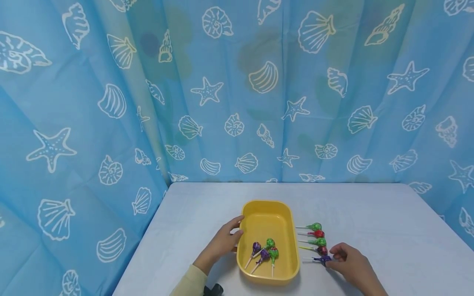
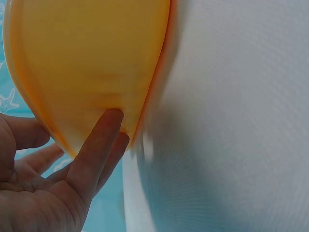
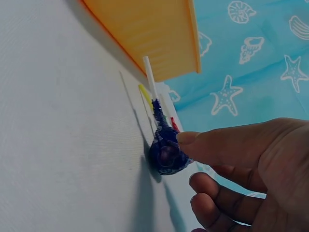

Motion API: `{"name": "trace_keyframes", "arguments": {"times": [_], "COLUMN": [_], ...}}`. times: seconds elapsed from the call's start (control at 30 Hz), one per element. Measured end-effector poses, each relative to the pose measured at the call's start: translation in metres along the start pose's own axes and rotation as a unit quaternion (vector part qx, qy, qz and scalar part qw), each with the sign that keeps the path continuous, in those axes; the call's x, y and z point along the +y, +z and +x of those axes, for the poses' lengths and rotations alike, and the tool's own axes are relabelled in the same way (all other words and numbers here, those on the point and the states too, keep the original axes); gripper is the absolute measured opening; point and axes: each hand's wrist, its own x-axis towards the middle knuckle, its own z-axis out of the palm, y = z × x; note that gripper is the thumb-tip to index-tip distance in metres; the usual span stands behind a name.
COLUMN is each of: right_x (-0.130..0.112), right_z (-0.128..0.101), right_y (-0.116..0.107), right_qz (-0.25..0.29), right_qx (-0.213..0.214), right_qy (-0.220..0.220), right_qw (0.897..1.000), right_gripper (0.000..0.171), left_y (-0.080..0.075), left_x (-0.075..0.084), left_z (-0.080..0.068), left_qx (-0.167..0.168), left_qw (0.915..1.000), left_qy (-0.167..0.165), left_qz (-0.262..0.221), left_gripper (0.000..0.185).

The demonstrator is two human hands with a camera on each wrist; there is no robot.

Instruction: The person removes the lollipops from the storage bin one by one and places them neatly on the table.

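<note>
Nearest first: right hand sits at the near right of the white table, fingers curled, fingertips pinching the head of the purple lollipop. Right wrist view confirms it: thumb tip on the dark blue-purple wrapped head, other fingers curled underneath. Long axis of that lollipop runs left-right in the head view; head points toward the right hand, white stick points at the yellow tray. It lies on the table, nearest of a row of five, just beside the tray's right wall.

Rest of the row, going back: dark red, green, red, green. All parallel, heads right, sticks toward the tray.

Left hand on the other side, fingers straight and relaxed, spread against the tray's left outer wall. Left wrist view shows fingertips touching the orange-yellow wall; no curl round the rim.

Inside the tray, near end: four lollipops, two purple, two green, heads bunched together, sticks fanning toward the near edge.

Behind the table: blue curtain printed with white shells and starfish. No readable writing or brand on wrappers, tray or curtain; wrapper print too small to tell.
</note>
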Motion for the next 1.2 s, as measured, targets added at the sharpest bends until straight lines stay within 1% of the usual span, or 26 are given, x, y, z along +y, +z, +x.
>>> {"name": "trace_keyframes", "arguments": {"times": [0.17,0.37,0.53,0.6,0.77,0.87,1.03,1.1,1.2], "right_x": [-0.005,-0.03,-0.052,-0.06,-0.079,-0.087,-0.103,-0.109,-0.119], "right_z": [-0.001,-0.001,0.001,0.002,0.003,0.004,0.007,0.009,0.012], "right_y": [-0.006,-0.01,-0.008,-0.006,0.001,0.005,0.01,0.012,0.018], "right_qz": [-0.006,0.01,0.021,0.022,0.029,0.039,0.057,0.056,0.053], "right_qx": [0.016,0.03,0.04,0.041,0.034,0.028,0.011,0.001,-0.013], "right_qy": [-0.013,-0.014,-0.06,-0.073,-0.069,-0.085,-0.117,-0.124,-0.13], "right_qw": [1.0,0.999,0.997,0.996,0.997,0.995,0.991,0.991,0.99], "right_gripper": [0.037,0.04,0.035,0.033,0.037,0.037,0.036,0.037,0.037], "left_y": [0.0,-0.001,-0.001,0.0,0.001,0.001,-0.001,-0.002,-0.003], "left_x": [0.0,0.0,0.0,-0.001,-0.002,-0.002,-0.001,-0.001,-0.001], "left_z": [0.0,0.001,0.002,0.002,0.002,0.001,0.0,0.0,0.0], "left_qx": [0.002,0.0,0.0,0.002,0.005,0.003,-0.009,-0.013,-0.015], "left_qw": [1.0,1.0,1.0,1.0,1.0,1.0,0.9998,0.9996,0.9995], "left_qy": [-0.002,-0.001,0.0,-0.001,-0.007,-0.005,0.015,0.023,0.026], "left_qz": [0.006,0.004,0.003,0.003,0.004,0.001,-0.008,-0.01,-0.01], "left_gripper": [0.05,0.051,0.05,0.05,0.05,0.05,0.05,0.05,0.05]}}
